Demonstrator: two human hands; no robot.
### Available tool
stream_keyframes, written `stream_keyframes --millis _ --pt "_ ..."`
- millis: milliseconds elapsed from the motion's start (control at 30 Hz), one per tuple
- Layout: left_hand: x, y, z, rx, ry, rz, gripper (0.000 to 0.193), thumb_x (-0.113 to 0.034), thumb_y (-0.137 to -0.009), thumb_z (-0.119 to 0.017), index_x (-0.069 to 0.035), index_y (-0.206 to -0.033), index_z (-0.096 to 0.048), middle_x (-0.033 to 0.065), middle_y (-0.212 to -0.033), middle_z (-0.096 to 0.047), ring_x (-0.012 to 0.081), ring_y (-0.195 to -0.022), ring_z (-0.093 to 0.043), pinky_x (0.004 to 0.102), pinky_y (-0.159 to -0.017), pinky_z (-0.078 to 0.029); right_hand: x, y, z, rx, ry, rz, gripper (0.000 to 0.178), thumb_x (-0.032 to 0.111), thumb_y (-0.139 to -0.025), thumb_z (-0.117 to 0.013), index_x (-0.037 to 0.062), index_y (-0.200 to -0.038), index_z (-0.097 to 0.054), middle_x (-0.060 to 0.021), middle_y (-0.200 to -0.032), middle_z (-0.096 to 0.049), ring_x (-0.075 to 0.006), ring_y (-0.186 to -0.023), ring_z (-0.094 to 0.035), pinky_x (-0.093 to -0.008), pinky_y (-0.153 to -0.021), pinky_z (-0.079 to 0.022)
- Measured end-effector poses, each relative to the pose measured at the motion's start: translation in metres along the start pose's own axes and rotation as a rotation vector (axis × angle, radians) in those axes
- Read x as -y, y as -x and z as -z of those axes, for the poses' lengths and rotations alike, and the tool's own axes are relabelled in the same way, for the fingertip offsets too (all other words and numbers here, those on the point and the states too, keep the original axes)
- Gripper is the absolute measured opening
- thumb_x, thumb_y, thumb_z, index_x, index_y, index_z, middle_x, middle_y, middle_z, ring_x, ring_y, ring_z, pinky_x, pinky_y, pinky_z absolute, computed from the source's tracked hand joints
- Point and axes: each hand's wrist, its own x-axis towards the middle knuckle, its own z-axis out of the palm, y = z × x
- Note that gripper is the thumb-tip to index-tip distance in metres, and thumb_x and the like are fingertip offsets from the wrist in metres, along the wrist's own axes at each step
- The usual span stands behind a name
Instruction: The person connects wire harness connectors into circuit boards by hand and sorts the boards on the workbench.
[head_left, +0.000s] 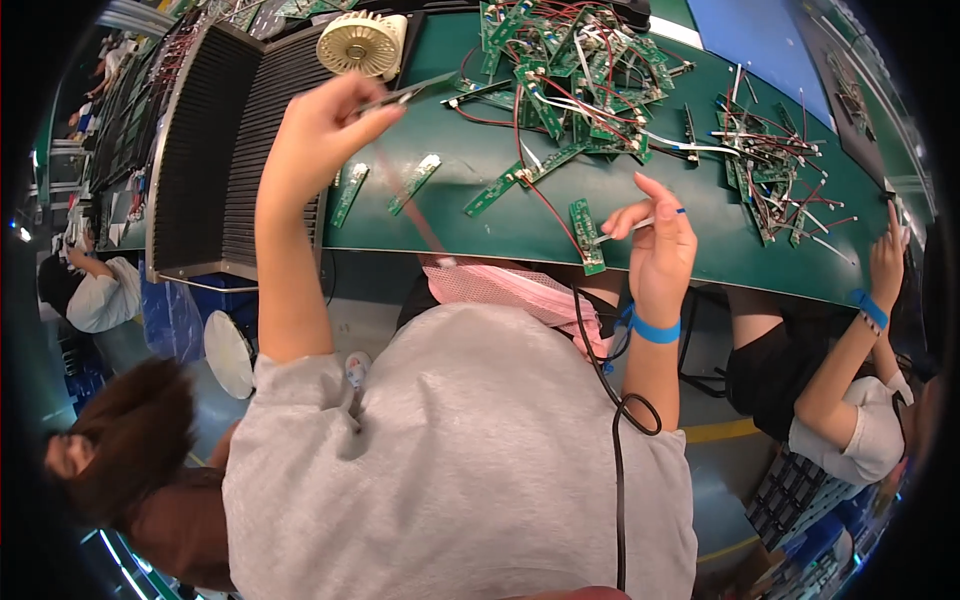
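A thin white wire (640,224) is pinched in the right hand (660,245); its board (587,236) lies just left of the fingertips. Tweezers (405,95) are gripped in the raised left hand (320,135). The wire is judged limp and light, best held near its end.
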Motion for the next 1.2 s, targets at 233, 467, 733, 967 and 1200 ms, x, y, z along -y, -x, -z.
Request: stream_keyframes --millis 233,467,733,967,1200 --pt "-0.124 -0.109 -0.116 -0.039 0.108 -0.375 0.034 -0.033 -0.081 -0.058 -0.002 -0.096 -0.054 0.0202 -0.082 -0.062 0.037 -0.073 -0.06 0.0428 -0.064 -0.047 -0.003 0.004 -0.008 0.037 0.018 -0.046 0.041 0.027 -0.095 -0.041 -0.0074 -0.115 -0.05 -0.0009 -0.061 -0.04 -0.0133 -0.061 -0.047 -0.0267 -0.062 -0.039" --pt "-0.073 -0.062 -0.108 -0.007 0.064 -0.313 0.025 -0.022 -0.078 -0.064 -0.003 -0.091 -0.054 0.0069 -0.061 -0.057 0.0186 -0.053 -0.054 0.0297 -0.05 -0.041 -0.004 0.005 -0.009 -0.017 -0.209 -0.148 0.041 0.024 -0.095 -0.037 -0.0067 -0.121 -0.044 0.0037 -0.061 -0.026 -0.0069 -0.054 -0.027 -0.0215 -0.05 -0.026" --pt "0.004 0.016 -0.12 0.356 0.085 0.047 0.035 -0.006 -0.073 -0.062 -0.004 -0.104 -0.046 0.0161 -0.081 -0.058 0.0334 -0.077 -0.058 0.0408 -0.067 -0.045 -0.004 -0.003 -0.018 0.125 -0.182 -0.274 0.04 0.029 -0.092 -0.035 -0.0056 -0.104 -0.051 0.0045 -0.06 -0.027 -0.0042 -0.05 -0.022 -0.021 -0.044 -0.019" --pt "-0.001 0.035 -0.117 0.32 0.126 0.051 0.041 -0.002 -0.076 -0.059 -0.008 -0.115 -0.045 0.009 -0.059 -0.047 0.023 -0.055 -0.05 0.0352 -0.054 -0.041 -0.002 -0.001 -0.025 0.102 -0.02 -0.348 0.036 0.024 -0.095 -0.036 -0.0059 -0.094 -0.056 0.0047 -0.061 -0.029 -0.0037 -0.051 -0.025 -0.0208 -0.045 -0.02" --pt "-0.003 0.045 -0.116 0.156 0.059 -0.084 0.03 -0.005 -0.077 -0.06 -0.002 -0.106 -0.052 0.0122 -0.065 -0.054 0.0273 -0.058 -0.055 0.0349 -0.055 -0.044 -0.001 -0.001 -0.034 0.097 0.082 -0.378 0.023 0.017 -0.093 -0.045 -0.0026 -0.098 -0.056 0.0046 -0.06 -0.035 -0.0039 -0.053 -0.029 -0.0193 -0.048 -0.023"
